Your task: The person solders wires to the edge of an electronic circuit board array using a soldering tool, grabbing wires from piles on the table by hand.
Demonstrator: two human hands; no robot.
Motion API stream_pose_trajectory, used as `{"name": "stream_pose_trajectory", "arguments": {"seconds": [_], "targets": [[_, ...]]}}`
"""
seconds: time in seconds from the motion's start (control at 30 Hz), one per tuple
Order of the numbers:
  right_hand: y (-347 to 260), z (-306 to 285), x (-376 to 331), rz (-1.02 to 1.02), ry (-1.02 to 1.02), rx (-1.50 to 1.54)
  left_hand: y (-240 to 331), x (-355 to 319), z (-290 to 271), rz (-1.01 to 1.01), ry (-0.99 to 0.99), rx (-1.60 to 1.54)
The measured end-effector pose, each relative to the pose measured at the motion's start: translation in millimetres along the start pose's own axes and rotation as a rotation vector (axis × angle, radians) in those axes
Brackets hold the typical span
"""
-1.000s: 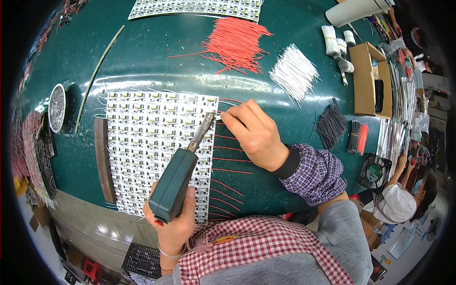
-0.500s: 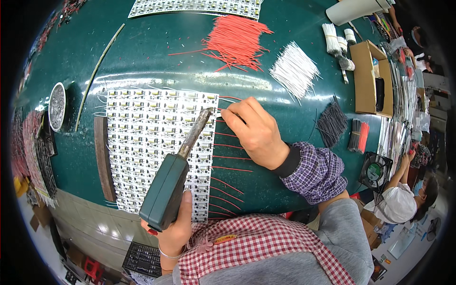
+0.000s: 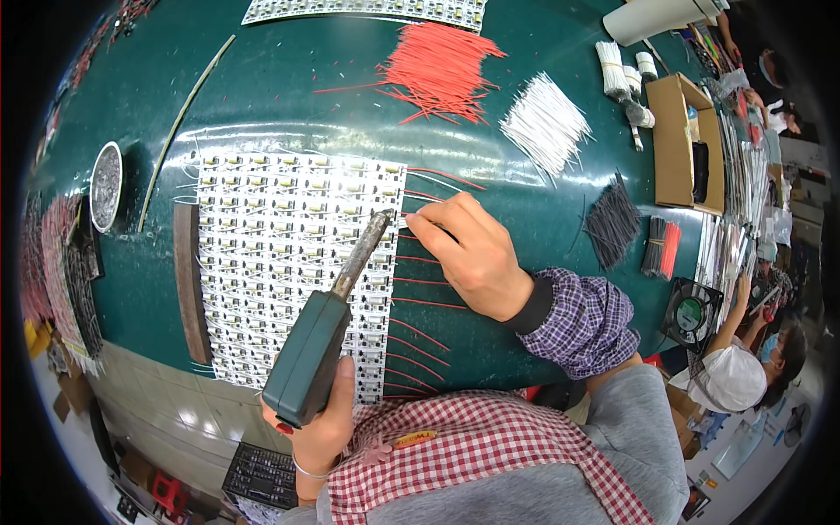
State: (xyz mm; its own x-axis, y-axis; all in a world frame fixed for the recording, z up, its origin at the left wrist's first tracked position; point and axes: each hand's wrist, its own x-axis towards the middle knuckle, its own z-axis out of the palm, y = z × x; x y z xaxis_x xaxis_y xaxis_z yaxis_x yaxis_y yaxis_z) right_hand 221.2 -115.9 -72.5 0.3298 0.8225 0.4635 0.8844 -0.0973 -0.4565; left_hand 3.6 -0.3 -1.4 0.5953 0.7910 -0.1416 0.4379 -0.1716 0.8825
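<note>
Here's the board [image 3: 280, 262], flat on the table [image 3: 297, 92], its right edge just beside the right hand [image 3: 477, 258], thumb and forefinger pinched together on a wire [image 3: 402, 222]. The left hand [image 3: 325, 429], at the board's lower edge, wraps its fingers round the iron [image 3: 313, 350], tip by the board's right edge. Above the board, red wires [image 3: 442, 70].

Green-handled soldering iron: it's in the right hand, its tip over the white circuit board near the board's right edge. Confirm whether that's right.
Wrong hand: the head view shows the green-handled soldering iron in the left hand, not the right hand. The rest stands: its tip is over the white circuit board near the board's right edge.
</note>
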Motion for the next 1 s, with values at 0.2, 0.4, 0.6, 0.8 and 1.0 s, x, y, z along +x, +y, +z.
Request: {"name": "stream_pose_trajectory", "arguments": {"seconds": [0.2,0.4,0.6,0.8,1.0], "targets": [[1,3,-2,0.004,-0.015,-0.023,-8,1,3,0.081,-0.008,0.093],[-2,2,0,0.005,-0.014,-0.04,-4,2,4,-0.01,-0.049,0.048],[-4,3,0,0.036,-0.016,-0.027,-2,4,5,0.015,-0.056,0.007],[-4,2,0,0.037,-0.016,-0.038,-4,5,4,0.103,-0.085,0.074],[-5,2,1,0.05,-0.031,-0.035,-12,-7,0,0.105,0.036,0.076]]}}
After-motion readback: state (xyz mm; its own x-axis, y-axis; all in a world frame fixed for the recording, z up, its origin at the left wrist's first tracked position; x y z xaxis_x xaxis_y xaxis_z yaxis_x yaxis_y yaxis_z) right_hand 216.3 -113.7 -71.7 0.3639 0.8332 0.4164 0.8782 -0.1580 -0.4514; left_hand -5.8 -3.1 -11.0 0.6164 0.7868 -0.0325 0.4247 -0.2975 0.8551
